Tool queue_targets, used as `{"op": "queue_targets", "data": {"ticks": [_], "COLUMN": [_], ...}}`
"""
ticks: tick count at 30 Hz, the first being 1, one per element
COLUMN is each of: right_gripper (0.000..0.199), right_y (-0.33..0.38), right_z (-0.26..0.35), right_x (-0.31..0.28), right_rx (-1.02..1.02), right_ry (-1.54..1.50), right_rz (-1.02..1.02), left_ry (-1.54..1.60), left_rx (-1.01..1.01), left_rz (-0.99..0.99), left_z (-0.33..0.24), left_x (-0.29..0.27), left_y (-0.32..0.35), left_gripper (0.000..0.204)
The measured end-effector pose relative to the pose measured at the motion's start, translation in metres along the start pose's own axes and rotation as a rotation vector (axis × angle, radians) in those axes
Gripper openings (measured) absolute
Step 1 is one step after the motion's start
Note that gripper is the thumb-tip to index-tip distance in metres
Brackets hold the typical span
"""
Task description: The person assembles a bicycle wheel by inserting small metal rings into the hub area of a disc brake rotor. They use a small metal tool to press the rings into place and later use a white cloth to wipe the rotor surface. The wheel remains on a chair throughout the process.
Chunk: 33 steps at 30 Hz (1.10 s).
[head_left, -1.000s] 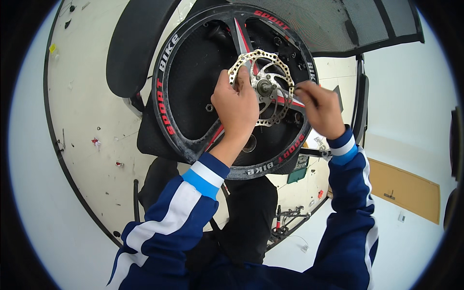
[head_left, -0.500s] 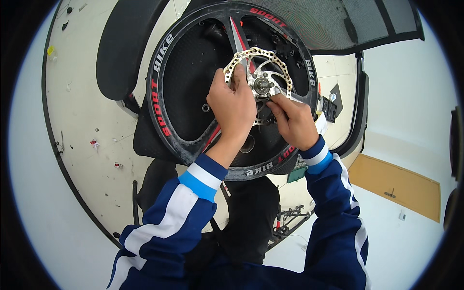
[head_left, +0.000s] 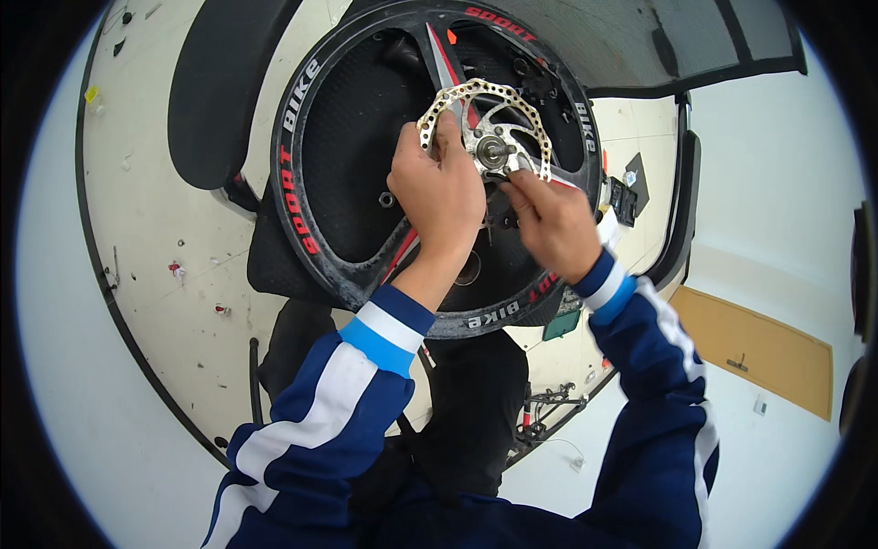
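A black bicycle wheel (head_left: 291, 188) with thick spokes and red and white lettering lies flat on a black seat before me. At its middle is a silver brake disc (head_left: 495, 89) full of holes, around a hub (head_left: 492, 152) with an axle end showing. My left hand (head_left: 439, 192) is closed on the disc's left edge, thumb and fingers pinching it. Just below and right of the hub, the fingers of my right hand (head_left: 556, 227) are pinched together at the disc; whatever they hold is too small to name. A loose nut (head_left: 386, 199) lies between the spokes.
A black armrest (head_left: 215, 101) stands left of the wheel, a mesh chair back (head_left: 631, 46) beyond it. Small dark parts lie inside the rim at upper right. A black tool case (head_left: 624, 201) and a green object (head_left: 561, 326) sit right. Metal parts (head_left: 549, 407) lie lower right.
My right forearm has swung outward to the right, and the disc looks more tilted. My left hand keeps its pinch on the disc. The whole view has shifted slightly.
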State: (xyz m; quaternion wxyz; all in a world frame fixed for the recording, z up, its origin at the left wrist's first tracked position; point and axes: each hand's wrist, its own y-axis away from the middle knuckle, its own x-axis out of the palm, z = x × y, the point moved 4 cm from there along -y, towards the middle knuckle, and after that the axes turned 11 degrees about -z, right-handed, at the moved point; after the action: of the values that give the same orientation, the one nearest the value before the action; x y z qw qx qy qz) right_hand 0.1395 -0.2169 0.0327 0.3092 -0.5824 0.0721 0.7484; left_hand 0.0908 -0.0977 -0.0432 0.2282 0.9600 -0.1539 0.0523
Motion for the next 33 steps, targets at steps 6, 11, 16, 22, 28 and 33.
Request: {"op": "queue_targets", "data": {"ticks": [6,11,16,22,28,33], "right_gripper": [0.009,0.010,0.013,0.023,0.029,0.030], "right_y": [0.016,0.018,0.012,0.028,0.031,0.041], "right_z": [0.016,0.030,0.019,-0.020,-0.031,-0.046], "right_x": [0.014,0.021,0.007,-0.020,-0.004,0.003], "right_rx": [0.233,0.333,0.318,0.731,0.962,0.944], "right_ry": [0.051,0.125,-0.075,-1.105,-0.552,-0.489], "right_rz": [-0.207,-0.278,-0.170,-0.845,-0.599,-0.541], "left_ry": [-0.023,-0.078,-0.007,-0.048,-0.110,-0.165], "left_rx": [0.109,0.160,0.003,-0.055,-0.180,-0.097], "left_rz": [-0.067,-0.070,0.025,0.112,0.268,0.277], "left_z": [-0.001,0.001,0.004,-0.003,-0.014,-0.018], "left_x": [0.000,0.001,-0.001,0.000,-0.007,-0.013], "left_y": [0.005,-0.001,-0.006,-0.005,-0.011,-0.032], "left_gripper": [0.032,0.032,0.031,0.029,0.027,0.030]}}
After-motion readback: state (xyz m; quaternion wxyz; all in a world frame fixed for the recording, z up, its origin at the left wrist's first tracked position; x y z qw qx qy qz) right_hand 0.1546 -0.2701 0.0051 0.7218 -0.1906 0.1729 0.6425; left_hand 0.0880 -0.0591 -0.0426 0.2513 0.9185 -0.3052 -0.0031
